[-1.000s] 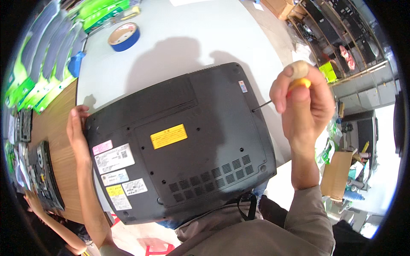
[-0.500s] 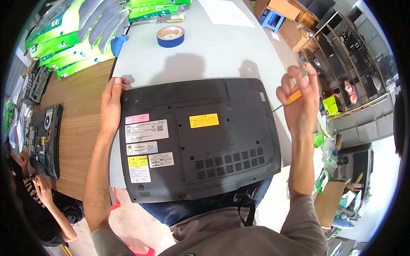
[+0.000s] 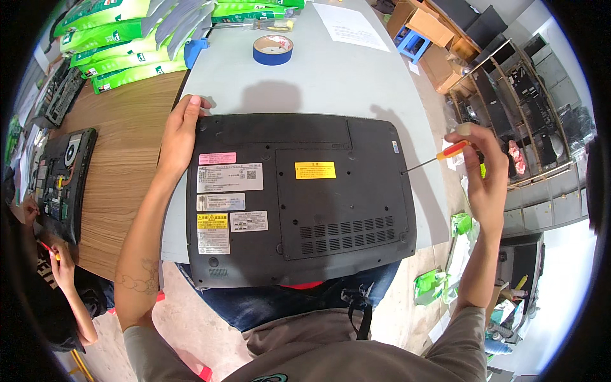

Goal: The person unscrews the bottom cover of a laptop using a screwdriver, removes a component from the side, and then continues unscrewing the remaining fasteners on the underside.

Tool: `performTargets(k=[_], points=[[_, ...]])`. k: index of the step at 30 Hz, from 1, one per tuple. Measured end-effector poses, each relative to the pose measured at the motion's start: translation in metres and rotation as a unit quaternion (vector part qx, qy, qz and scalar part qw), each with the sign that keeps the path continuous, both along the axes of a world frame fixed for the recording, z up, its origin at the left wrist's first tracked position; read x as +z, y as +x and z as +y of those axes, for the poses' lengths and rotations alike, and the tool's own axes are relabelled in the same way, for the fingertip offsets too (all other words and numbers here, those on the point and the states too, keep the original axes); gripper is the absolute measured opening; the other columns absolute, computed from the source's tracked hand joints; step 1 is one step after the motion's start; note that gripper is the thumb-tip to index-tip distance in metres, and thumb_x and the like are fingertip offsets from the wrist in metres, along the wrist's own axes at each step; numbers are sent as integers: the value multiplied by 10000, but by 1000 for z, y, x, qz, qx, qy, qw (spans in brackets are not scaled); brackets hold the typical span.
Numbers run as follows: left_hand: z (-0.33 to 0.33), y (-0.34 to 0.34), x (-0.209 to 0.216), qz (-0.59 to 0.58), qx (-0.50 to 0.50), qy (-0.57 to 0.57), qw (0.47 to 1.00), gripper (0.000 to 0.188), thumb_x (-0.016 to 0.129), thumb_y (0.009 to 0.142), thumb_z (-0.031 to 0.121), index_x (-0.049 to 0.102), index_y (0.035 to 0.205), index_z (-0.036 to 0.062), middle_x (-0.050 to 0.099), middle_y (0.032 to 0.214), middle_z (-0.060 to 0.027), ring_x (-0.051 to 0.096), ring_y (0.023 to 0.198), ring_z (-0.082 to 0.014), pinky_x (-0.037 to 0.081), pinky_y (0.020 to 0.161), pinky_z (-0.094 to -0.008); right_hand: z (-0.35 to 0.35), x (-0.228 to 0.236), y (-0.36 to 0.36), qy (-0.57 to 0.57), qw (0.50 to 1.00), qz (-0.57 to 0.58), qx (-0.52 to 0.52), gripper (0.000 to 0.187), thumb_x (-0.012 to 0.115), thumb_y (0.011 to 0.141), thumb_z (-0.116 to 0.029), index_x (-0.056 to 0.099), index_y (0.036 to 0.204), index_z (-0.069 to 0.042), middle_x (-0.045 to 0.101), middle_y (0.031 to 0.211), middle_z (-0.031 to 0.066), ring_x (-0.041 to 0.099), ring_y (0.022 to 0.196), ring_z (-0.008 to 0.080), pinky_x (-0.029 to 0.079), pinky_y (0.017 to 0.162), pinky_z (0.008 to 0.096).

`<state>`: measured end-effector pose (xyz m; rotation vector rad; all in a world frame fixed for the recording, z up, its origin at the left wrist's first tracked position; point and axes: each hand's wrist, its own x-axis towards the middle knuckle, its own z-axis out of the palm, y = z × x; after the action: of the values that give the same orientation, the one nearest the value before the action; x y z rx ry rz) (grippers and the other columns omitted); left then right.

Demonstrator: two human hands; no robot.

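Observation:
A black laptop (image 3: 254, 137) lies upside down, its underside with labels, vents and screw holes facing up, partly over the table's near edge and above my lap. My left hand (image 3: 180, 134) grips its far left corner, thumb along the edge, some fingers hidden behind it. In my right hand (image 3: 487, 169) is a screwdriver (image 3: 453, 150) with a red-and-yellow handle, held by the end between my fingers. Its thin shaft slants down leftward, and the tip meets the laptop near the right edge. Whether it sits in a screw is too small to tell.
On the white table (image 3: 337, 83) stand a roll of blue tape (image 3: 272, 51) and a paper sheet (image 3: 350, 27). Green packs (image 3: 121, 48) are stacked at far left. A co-worker's hand (image 3: 62, 267) works near an opened laptop (image 3: 63, 181). Right stands a shelf rack (image 3: 509, 108).
My right hand has swung outward to the right, now holding the screwdriver nearer its handle end. The screwdriver leans flatter. My left hand keeps its hold. The whole view has shifted slightly.

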<state>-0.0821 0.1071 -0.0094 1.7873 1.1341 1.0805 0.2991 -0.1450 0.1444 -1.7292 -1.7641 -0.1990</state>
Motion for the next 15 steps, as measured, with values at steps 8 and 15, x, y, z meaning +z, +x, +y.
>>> performTargets(k=[8, 15], points=[[1, 1, -1, 2, 13, 2, 1000, 474, 435, 1123, 432, 654, 1116, 12, 630, 979, -80, 566, 947, -172, 456, 891, -321, -2, -22, -3, 40, 997, 31, -61, 244, 749, 930, -18, 681, 1158, 35, 745, 1037, 130, 686, 840, 155, 538, 784, 296], [-36, 61, 65, 152, -130, 148, 969, 293, 640, 1036, 244, 643, 1253, 48, 665, 1115, -67, 600, 992, -169, 476, 862, -302, 4, -24, 16, 41, 948, 277, 153, 460, 678, 947, 56, 507, 1373, 25, 672, 1242, 180, 724, 1038, 262, 592, 869, 351]])
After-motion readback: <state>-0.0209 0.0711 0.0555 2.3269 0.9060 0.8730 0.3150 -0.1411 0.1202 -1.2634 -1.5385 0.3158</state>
